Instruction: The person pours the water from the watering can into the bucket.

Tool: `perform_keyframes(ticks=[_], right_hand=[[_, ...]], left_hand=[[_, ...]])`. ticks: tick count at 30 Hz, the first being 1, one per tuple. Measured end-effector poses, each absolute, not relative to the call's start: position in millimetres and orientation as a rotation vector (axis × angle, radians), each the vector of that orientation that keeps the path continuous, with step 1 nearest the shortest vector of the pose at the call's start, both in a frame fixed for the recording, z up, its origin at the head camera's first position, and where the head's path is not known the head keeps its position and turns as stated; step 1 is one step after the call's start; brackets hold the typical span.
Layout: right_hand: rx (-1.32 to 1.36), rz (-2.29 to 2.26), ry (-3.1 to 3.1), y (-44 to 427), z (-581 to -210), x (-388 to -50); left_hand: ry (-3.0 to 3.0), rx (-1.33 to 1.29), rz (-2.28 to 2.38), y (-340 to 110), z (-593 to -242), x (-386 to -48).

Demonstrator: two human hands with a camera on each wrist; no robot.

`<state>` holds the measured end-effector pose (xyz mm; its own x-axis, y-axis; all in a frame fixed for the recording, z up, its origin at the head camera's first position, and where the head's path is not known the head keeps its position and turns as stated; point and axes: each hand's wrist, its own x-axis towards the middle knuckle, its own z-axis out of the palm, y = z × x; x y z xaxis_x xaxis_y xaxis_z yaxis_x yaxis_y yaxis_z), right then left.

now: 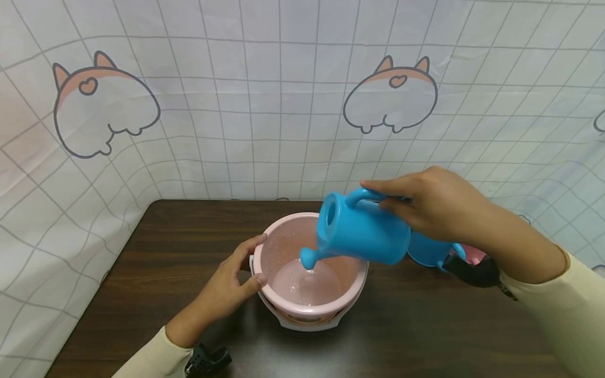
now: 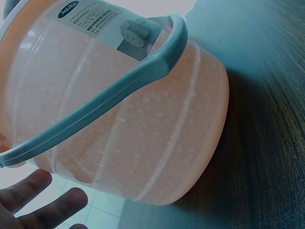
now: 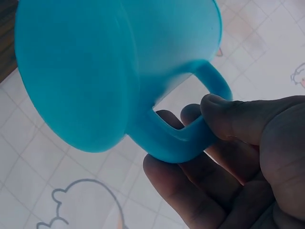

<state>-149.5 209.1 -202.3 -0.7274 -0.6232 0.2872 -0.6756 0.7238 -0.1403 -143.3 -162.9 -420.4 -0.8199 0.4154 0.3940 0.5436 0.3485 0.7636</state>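
My right hand (image 1: pixel 439 202) grips the handle of a blue watering can (image 1: pixel 364 233), its fingers hooked through the loop in the right wrist view. The can is tilted, its round spout head (image 1: pixel 309 258) pointing down over the opening of a pink bucket (image 1: pixel 302 310). Below the spout, bright ripples and specks show at the bucket's bottom, like clear water. My left hand (image 1: pixel 229 283) holds the bucket's left rim with thumb and forefinger spread along it. In the left wrist view, the bucket's grey-looking handle (image 2: pixel 109 98) hangs down its side, and other fingers (image 2: pixel 59 207) stand off the wall.
The bucket stands on a dark wooden table (image 1: pixel 179 247). Behind the right hand are a blue container (image 1: pixel 425 251) with a handle and a pink thing (image 1: pixel 472 254), both partly hidden. A white gridded cloth (image 1: pixel 260 105) hangs behind the table and along its sides.
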Motion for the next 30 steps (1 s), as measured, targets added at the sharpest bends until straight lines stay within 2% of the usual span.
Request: perform_keyframes(ticks=[15,30], right_hand=[[1.093,0.439,-2.476,236.9,-220.7,-149.5],[0.883,0.638,-2.485,258.5,-243.8,-132.7]], left_hand=[[-2.455,-0.89,-1.47,-163.4,-420.5,-143.9],[-2.443,-0.909,-1.481,-163.5,-419.9,-144.6]])
